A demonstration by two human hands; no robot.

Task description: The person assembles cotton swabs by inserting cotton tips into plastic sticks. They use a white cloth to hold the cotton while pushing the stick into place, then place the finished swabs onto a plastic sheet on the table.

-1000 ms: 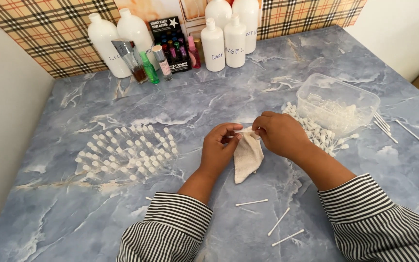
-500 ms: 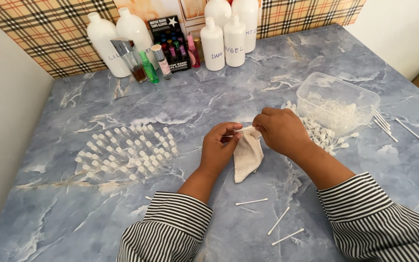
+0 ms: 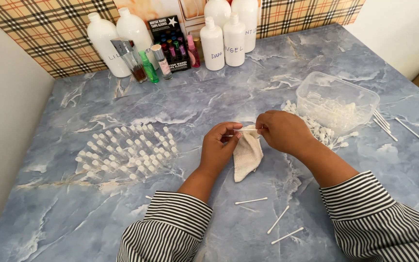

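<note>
Little has shifted since earlier: a thin stick [image 3: 246,129] is being pinched between the closed left hand [image 3: 220,148] and right hand [image 3: 283,132], over a white cloth [image 3: 246,155] lying mid-table [image 3: 209,97].

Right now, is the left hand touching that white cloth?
Touching. The head view shows the left hand with its fingers pressed against the top edge of the cloth, which hangs down from them onto the table.
</note>
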